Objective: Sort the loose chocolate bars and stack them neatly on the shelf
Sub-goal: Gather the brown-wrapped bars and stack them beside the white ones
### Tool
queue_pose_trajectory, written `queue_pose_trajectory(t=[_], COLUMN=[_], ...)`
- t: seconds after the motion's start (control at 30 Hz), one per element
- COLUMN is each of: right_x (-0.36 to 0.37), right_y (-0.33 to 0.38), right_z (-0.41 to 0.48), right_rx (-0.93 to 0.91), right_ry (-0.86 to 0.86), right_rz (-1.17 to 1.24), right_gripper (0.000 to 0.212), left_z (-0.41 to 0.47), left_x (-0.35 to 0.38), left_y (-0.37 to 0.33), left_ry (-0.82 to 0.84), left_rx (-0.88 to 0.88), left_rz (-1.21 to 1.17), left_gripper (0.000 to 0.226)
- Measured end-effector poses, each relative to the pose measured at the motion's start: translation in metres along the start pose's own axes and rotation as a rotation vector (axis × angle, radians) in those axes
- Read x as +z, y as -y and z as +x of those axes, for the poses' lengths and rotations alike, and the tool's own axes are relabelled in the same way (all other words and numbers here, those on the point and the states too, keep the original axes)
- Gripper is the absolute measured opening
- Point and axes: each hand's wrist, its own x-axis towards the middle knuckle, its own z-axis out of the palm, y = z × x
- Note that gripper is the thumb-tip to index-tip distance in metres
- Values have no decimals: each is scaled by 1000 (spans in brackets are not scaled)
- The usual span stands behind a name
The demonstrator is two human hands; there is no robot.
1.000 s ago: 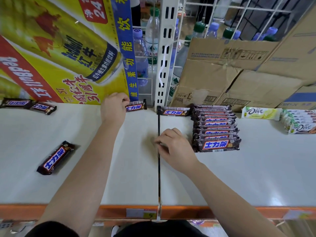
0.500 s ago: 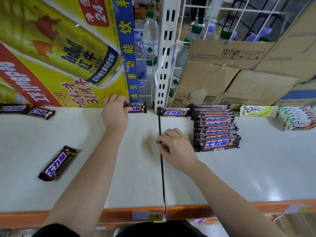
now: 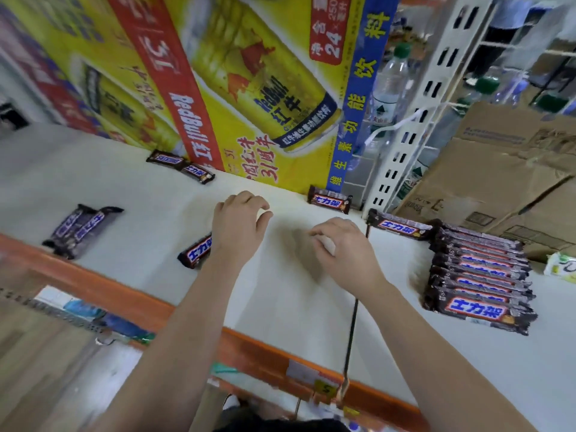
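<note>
The chocolate bars (image 3: 478,286) were dark brown with blue-and-red logos. Behind them, the poster (image 3: 237,88) was yellow with red and blue bands; the shelf (image 3: 156,232) was white, orange-edged.

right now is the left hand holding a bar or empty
Empty: the left hand hovers with fingers curled loosely, nothing between them.

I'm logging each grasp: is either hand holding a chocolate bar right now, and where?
Neither. The left hand hovers open above a loose bar; the right hand is curled, with no bar visible in it.
</note>
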Motion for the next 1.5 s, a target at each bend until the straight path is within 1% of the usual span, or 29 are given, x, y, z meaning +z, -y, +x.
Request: queue_pose_trajectory(t=[0.07, 0.2, 0.33, 0.5, 0.6, 0.73, 0.83, 0.93, 1.0, 1.13, 1.23, 1.33, 1.43, 1.5], right_x=[12, 45, 83, 133, 158, 180, 188, 191, 188, 174, 163, 153, 145, 140], right_y=[17, 56, 99, 126, 133, 139, 140, 137, 135, 129, 127, 126, 126, 126], right_z=[15, 46, 82, 144, 176, 196, 204, 212, 213, 206, 198, 188, 178, 173], right_rx=[-46, -73, -77, 11, 112, 203, 272, 317, 343, 318, 339, 381, 407, 427], right_ry=[22, 91, 156, 147, 126, 61, 25, 55, 83, 79, 104, 108, 108, 96], right_rz=[17, 56, 50, -16, -76, -106, -62, -80, -47, 15, 65, 167, 259, 321], right_gripper=[15, 17, 21, 27, 20, 19, 23, 37, 42, 27, 26, 24, 20, 19], left_z=[-15, -39, -45, -38, -31, -15, 1, 21, 40, 80, 104, 116, 121, 124], left_x=[-13, -40, -62, -84, -90, -87, -82, -77, -72, -57, -43, -34, -30, -32], left_y=[22, 73, 128, 187, 215, 242, 257, 266, 269, 274, 275, 272, 270, 268], left_ry=[-20, -51, -6, 9, 15, 44, 51, 72, 99, 177, 282, 364, 371, 387], left_rx=[-52, -162, -212, -185, -153, -101, -66, -36, -15, 27, 72, 55, 41, 42], left_rz=[14, 27, -15, -18, -37, -61, -89, -95, -94, -51, 102, 159, 164, 210], left_gripper=[15, 15, 15, 18, 19, 17, 19, 18, 20, 29, 40, 41, 42, 44])
